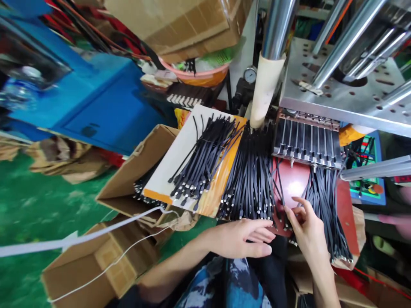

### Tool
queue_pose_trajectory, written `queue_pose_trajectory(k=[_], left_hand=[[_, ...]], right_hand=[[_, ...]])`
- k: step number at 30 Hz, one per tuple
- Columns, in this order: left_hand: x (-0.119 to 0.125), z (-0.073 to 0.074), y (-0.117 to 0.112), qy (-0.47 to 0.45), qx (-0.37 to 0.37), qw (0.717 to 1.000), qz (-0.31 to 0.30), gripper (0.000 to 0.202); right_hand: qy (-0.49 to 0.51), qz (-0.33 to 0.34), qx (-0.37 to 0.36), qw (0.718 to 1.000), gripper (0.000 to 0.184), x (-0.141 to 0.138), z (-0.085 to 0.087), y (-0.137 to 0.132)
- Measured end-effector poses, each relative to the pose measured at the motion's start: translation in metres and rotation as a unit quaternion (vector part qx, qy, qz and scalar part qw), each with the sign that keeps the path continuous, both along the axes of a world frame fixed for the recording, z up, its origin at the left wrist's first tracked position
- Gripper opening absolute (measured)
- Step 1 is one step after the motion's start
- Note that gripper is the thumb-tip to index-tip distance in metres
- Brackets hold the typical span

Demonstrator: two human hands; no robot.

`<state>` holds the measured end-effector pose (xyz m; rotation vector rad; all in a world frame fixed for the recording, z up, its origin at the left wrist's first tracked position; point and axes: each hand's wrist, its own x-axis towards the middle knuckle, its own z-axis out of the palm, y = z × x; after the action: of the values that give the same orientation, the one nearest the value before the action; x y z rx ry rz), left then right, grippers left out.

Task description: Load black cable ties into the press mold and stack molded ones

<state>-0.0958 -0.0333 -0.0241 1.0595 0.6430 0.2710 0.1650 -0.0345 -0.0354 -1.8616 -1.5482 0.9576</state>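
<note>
You sat before the steel press (346, 81), its grey plate and columns filling the right; the blue cabinet (96, 102) stood well apart on the left; the red desk (293, 182) lay under the press with black cables spread across it. The middle bundle of cables (250, 179) hung over the desk's near edge; another bundle (202, 162) lay on a white-and-orange board (180, 158), and a third (324, 209) fanned down on the right. The open box (135, 175) beside the board held more cables, only partly seen; the box (93, 265) nearer you showed nothing inside; a pink basin (195, 75) at the back held bits too blurred to name. Your left hand (239, 237) lay flat, fingers apart, at the middle bundle's ends; your right hand (306, 226) had its fingers loosely apart, touching a few strands, gripping nothing clearly. The loose bundles, I judge, could slide off the edge or tangle if you tugged one strand.
</note>
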Motion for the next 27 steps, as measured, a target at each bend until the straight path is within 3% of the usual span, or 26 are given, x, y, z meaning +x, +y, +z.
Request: queue_pose_trajectory(k=[2, 4, 7, 9, 12, 14, 16, 18, 20, 23, 27], left_hand=[[0.010, -0.004, -0.001, -0.039, -0.058, 0.998, 0.007, 0.095], [0.025, -0.006, -0.002, -0.087, -0.129, 0.985, 0.069, 0.101], [0.049, -0.006, 0.000, -0.155, -0.213, 0.940, 0.218, 0.076], [0.057, -0.004, 0.004, -0.160, -0.222, 0.923, 0.273, 0.058], [0.053, 0.001, 0.012, -0.095, -0.148, 0.946, 0.271, 0.056], [0.042, 0.007, 0.017, -0.023, -0.067, 0.963, 0.258, 0.056], [0.028, 0.017, 0.021, 0.042, 0.011, 0.962, 0.269, 0.053], [0.013, 0.029, 0.023, 0.090, 0.073, 0.948, 0.295, 0.049], [0.000, 0.043, 0.025, 0.119, 0.120, 0.932, 0.322, 0.046], [-0.014, 0.056, 0.034, 0.145, 0.163, 0.911, 0.349, 0.045], [-0.020, 0.049, 0.060, 0.200, 0.215, 0.905, 0.309, 0.047]], right_hand=[[0.038, -0.020, -0.004, 0.999, 0.052, -0.002, 0.008, -0.008], [0.083, -0.029, -0.010, 0.996, 0.048, -0.006, 0.018, -0.021], [0.144, -0.010, -0.037, 0.989, 0.032, -0.012, 0.030, -0.045], [0.177, 0.042, -0.094, 0.979, 0.029, -0.012, 0.033, -0.057], [0.164, 0.134, -0.190, 0.959, 0.035, -0.005, 0.030, -0.061], [0.064, 0.117, -0.178, 0.975, 0.042, -0.002, 0.023, -0.054], [-0.113, 0.062, -0.128, 0.983, 0.048, -0.004, 0.016, -0.046], [-0.290, 0.048, -0.101, 0.950, 0.046, -0.009, 0.010, -0.040], [-0.395, 0.075, -0.095, 0.911, 0.042, -0.015, 0.006, -0.038], [-0.419, 0.102, -0.090, 0.898, 0.035, -0.016, 0.001, -0.040], [-0.350, 0.094, -0.070, 0.929, 0.031, -0.002, -0.004, -0.041]])
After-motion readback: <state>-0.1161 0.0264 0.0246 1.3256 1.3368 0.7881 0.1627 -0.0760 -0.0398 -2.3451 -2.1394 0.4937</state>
